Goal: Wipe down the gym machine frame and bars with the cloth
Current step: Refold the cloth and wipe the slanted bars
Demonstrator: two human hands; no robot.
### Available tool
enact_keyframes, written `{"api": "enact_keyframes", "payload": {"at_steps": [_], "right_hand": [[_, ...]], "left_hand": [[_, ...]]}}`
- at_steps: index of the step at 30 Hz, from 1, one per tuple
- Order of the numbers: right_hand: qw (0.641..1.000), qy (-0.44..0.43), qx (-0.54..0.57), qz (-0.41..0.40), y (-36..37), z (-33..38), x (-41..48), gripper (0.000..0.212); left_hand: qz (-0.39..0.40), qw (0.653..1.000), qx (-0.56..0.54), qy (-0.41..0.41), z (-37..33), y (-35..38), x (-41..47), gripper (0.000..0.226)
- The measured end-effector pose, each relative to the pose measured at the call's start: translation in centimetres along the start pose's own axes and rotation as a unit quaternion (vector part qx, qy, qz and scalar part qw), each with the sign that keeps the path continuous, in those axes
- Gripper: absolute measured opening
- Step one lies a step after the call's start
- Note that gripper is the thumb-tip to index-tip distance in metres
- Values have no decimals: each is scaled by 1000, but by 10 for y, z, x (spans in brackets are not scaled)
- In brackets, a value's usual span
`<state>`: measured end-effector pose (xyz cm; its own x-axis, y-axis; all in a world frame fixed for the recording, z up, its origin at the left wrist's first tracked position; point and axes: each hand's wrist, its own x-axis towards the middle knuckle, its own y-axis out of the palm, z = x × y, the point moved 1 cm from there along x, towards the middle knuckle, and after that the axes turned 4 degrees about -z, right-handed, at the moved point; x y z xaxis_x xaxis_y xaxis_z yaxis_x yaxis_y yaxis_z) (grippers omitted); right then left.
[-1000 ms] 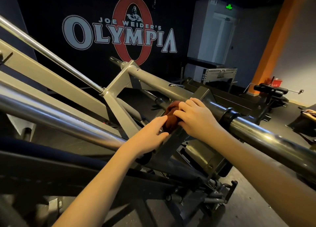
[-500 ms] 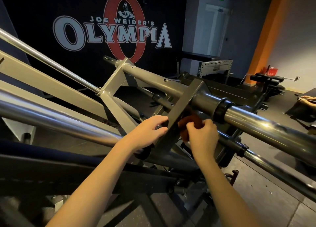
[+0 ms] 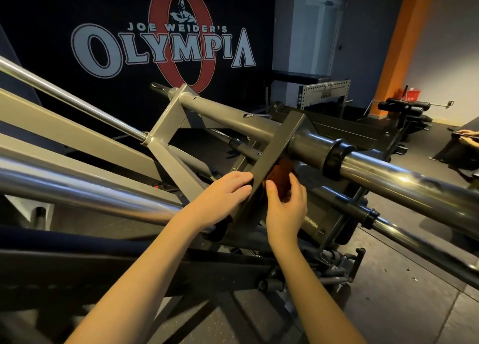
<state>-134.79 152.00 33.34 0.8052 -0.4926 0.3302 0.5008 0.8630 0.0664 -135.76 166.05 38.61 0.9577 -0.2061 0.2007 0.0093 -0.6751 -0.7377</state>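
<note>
Wiping hand: right hand [image 3: 285,203], thumb and curled fingers pinching the rust-brown crumpled cloth [image 3: 281,175].
Cloth place: bunched between the right hand's fingers and the right face of the flat dark-grey steel strut [image 3: 274,157], just under the thick bar.
Bracing hand: left hand [image 3: 223,196], fingers nearly straight, laid against the strut's left edge, holding nothing.
Between the 2 hands: the strut, slanting up and away.
Above the right hand: thick round chrome bar [image 3: 394,181] with a black ring collar [image 3: 337,159], running off to the right.
Left of the left hand: wide shiny steel tube [image 3: 77,185]; beyond it, 1 thin chrome rod [image 3: 72,100].
Beyond both hands: grey painted round tube [image 3: 220,113], joined to the strut's top.
Far behind: dark wall with a grey-and-red "OLYMPIA" logo [image 3: 166,50]; far right, a black padded bench [image 3: 404,109].
</note>
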Motion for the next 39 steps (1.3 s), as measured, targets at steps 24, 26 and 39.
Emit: {"api": "enact_keyframes", "payload": {"at_steps": [24,26,39], "right_hand": [[970,-176,-160,47,-1,-21,16,51],[970,-164,-160,79,-4,-33,-7,51],[967,-163,-166,101,-4,-52,-36,48]], "left_hand": [[16,997,-74,-34,0,5,1,44],[13,997,-76,-32,-2,5,1,44],[11,997,-68,-38,-4,5,1,46]]}}
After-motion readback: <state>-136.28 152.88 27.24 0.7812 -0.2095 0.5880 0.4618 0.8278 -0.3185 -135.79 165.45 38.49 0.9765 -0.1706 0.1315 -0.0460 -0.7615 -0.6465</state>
